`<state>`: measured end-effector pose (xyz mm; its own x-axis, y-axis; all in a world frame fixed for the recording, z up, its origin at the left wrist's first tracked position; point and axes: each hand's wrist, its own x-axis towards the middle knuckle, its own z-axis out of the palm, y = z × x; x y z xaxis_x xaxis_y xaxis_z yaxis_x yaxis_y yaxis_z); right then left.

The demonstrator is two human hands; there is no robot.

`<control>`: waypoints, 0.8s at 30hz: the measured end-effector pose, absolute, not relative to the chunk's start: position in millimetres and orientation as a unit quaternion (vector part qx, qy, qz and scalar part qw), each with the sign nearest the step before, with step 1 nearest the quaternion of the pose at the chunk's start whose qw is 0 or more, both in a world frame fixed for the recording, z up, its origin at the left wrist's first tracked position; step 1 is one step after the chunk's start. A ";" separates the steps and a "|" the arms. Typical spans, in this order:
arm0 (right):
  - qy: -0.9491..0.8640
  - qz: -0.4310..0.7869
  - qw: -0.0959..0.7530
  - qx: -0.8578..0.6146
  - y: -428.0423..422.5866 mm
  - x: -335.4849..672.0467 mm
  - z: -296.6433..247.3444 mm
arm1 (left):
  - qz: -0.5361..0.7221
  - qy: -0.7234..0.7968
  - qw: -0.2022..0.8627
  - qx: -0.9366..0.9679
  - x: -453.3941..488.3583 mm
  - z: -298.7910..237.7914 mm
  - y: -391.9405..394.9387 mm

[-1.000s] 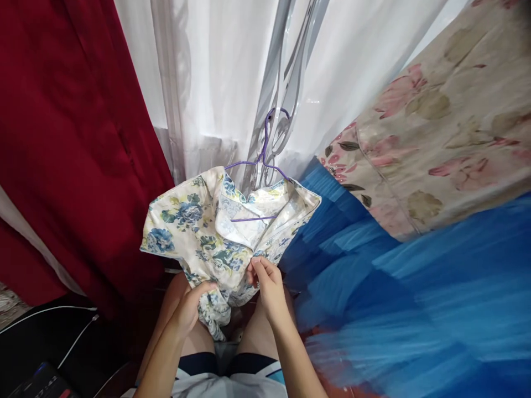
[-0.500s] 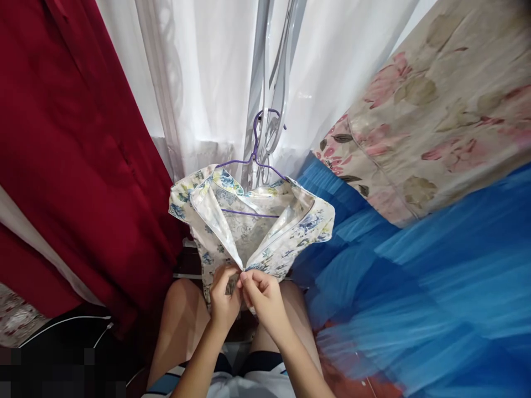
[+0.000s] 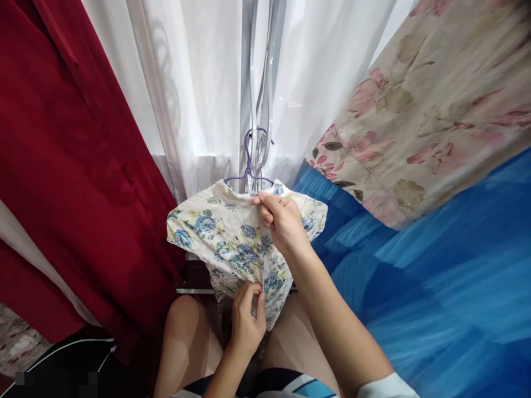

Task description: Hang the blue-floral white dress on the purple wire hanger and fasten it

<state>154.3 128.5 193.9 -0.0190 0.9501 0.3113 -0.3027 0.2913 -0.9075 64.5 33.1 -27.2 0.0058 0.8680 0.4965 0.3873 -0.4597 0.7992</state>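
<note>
A small white garment with blue flowers (image 3: 224,237) hangs on a purple wire hanger (image 3: 248,160), whose hook is caught on a curled metal grille behind a sheer white curtain. My right hand (image 3: 280,218) is closed on the garment's neckline at the top, just under the hanger hook. My left hand (image 3: 246,318) pinches the garment's lower front edge above my knees. The garment's front is closed and hangs flat.
A dark red curtain (image 3: 70,155) hangs at the left. A sheer white curtain (image 3: 199,94) covers the window grille (image 3: 259,72). At the right hang a blue tulle fabric (image 3: 435,265) and a beige cloth with pink flowers (image 3: 427,110). My bare knees are below.
The garment's front was open and both hands pinched its lower edges together. Now the front is closed, and my right hand has risen to the neckline while the left stays low.
</note>
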 end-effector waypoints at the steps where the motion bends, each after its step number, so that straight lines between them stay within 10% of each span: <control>1: -0.510 0.498 0.627 -0.315 130.0 153.6 197.0 | 0.527 0.467 0.231 0.671 65.4 -31.1 33.5; 6: -0.534 0.477 0.613 -0.334 123.9 151.6 176.9 | 0.548 0.465 0.255 0.647 48.9 -9.7 48.4; 15: -0.589 0.422 0.596 -0.347 106.0 151.1 175.4 | 0.548 0.378 0.115 0.737 11.1 180.9 115.6; 24: -0.561 0.459 0.584 -0.365 130.5 145.6 124.1 | 0.749 0.381 0.007 0.542 -32.0 202.3 141.9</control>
